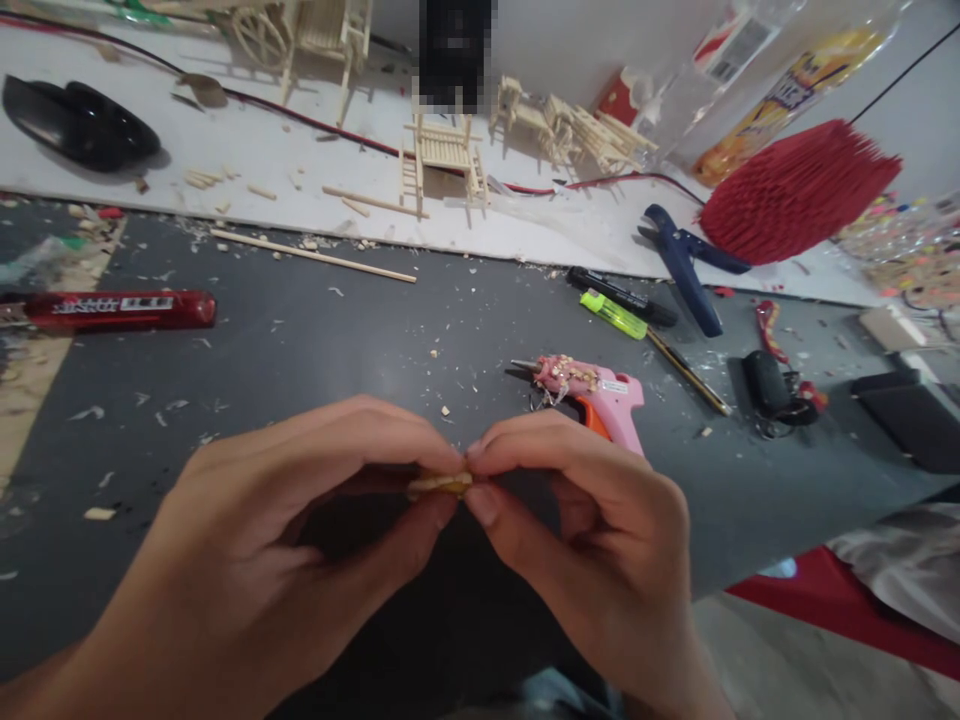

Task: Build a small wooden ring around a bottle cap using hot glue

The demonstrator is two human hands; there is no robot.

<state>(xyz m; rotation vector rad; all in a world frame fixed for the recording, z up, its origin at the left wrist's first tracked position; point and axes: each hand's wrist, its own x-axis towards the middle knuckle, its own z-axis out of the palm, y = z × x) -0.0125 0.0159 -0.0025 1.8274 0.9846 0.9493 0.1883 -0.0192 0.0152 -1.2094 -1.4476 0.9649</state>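
Note:
My left hand (300,530) and my right hand (592,540) meet in front of me over the dark grey table (315,340). Both pinch one small pale wooden piece (441,484) between thumb and forefinger. Most of the piece is hidden by my fingertips. Just beyond my right hand lies a pink glue gun (592,390) with an orange trigger, its nozzle pointing left.
Wood chips litter the table. A red utility knife (112,310) lies at left, a long thin stick (311,255) further back. A green lighter (613,314), black marker, blue pliers (686,262) and red folded-paper piece (795,190) lie at right. Small wooden chairs (444,150) stand on the white board.

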